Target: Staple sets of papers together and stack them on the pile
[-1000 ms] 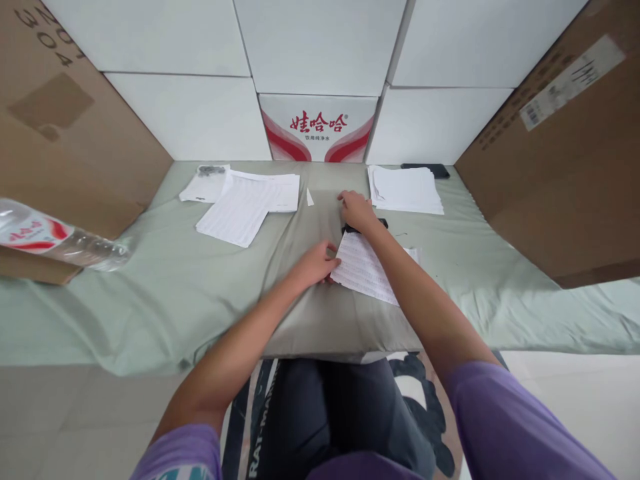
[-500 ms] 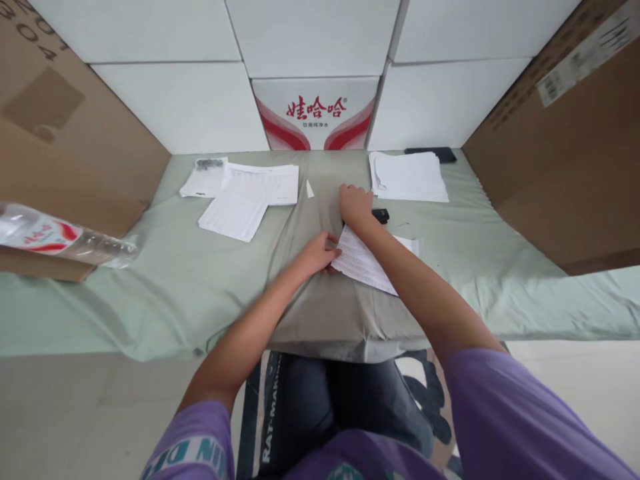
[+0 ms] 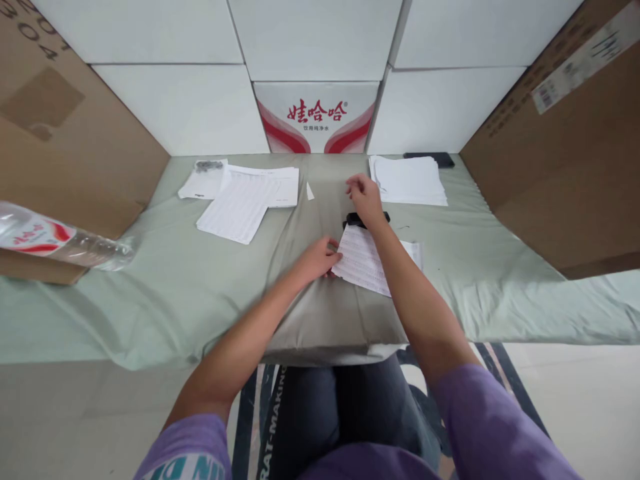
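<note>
My left hand [image 3: 318, 259] pinches the left edge of a printed paper sheet [image 3: 361, 259] lying on the grey-green cloth [image 3: 200, 280] in front of me. My right hand [image 3: 366, 198] hovers just beyond the sheet's far edge, above a small black object [image 3: 356, 219], fingers loosely curled and holding nothing. My right forearm crosses over the sheet and hides part of it.
A white paper stack [image 3: 410, 180] lies at the back right with a dark phone [image 3: 430, 159] behind it. Loose printed sheets [image 3: 245, 200] lie at the back left. A plastic water bottle [image 3: 55, 240] rests at left. Cardboard boxes [image 3: 565, 147] and white boxes [image 3: 310, 40] wall the area.
My right hand has lifted off the sheet's top edge and moved slightly right and away, uncovering the black object. My left hand keeps its hold on the sheet.
</note>
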A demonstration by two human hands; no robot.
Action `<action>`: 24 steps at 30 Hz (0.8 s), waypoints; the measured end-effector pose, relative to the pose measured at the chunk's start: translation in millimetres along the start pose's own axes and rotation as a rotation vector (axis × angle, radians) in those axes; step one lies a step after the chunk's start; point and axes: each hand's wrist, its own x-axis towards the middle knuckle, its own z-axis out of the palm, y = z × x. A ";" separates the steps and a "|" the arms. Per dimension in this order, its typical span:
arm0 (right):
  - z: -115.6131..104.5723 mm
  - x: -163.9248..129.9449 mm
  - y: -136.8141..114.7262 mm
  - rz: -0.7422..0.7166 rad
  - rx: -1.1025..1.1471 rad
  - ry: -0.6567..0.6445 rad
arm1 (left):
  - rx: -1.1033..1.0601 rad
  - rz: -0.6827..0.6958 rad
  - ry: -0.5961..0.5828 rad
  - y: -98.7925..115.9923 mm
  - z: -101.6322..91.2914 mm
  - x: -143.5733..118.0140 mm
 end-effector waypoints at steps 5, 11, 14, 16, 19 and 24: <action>-75.1 -34.6 1.5 0.050 -0.106 0.237 | 0.032 -0.011 0.011 1.8 -1.0 -3.9; -139.8 -132.5 60.3 0.489 -0.327 0.006 | 0.105 0.094 -0.049 -1.0 -1.3 -7.2; -143.8 -175.9 72.6 0.487 -0.227 -0.146 | 0.122 0.162 -0.055 -4.3 -0.2 -7.0; -140.9 -197.5 69.2 0.441 -0.177 -0.167 | 0.110 0.194 -0.066 -4.6 1.2 -7.3; -135.1 -219.6 61.0 0.463 -0.095 -0.105 | 0.073 0.231 -0.059 -2.2 5.3 -8.7; -147.3 -196.2 82.2 0.502 -0.039 0.181 | -0.006 0.257 -0.124 1.2 12.4 -9.2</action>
